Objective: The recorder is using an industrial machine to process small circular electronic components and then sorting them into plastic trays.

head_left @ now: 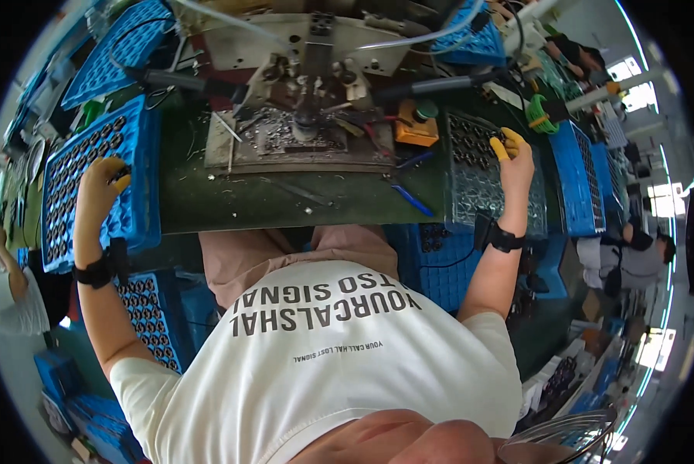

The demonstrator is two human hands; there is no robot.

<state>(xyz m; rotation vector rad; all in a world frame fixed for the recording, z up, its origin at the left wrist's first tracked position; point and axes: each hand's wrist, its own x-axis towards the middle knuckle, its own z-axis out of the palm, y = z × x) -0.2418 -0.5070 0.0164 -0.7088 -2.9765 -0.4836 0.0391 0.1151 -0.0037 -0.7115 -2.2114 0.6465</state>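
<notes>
My left hand (100, 189), with yellow covers on its fingertips, is over a blue tray (152, 166) holding rows of small dark round parts. Its thumb and fingers are pinched together, and a bit of a small dark part (124, 171) shows at the tips. On the right, my right hand (515, 162) wears the same yellow covers and is above a clear plastic tray (467, 203). A small dark part (501, 138) sits between its thumb and fingers. Similar dark parts (471, 143) fill the far pockets of the clear tray.
A metal bench machine (304, 127) with a debris-strewn base stands between the trays. Near it are an orange box (416, 127), red-handled pliers (374, 139) and a blue tool (413, 199). Further blue trays (579, 178) stand at the sides. Other people are in the background.
</notes>
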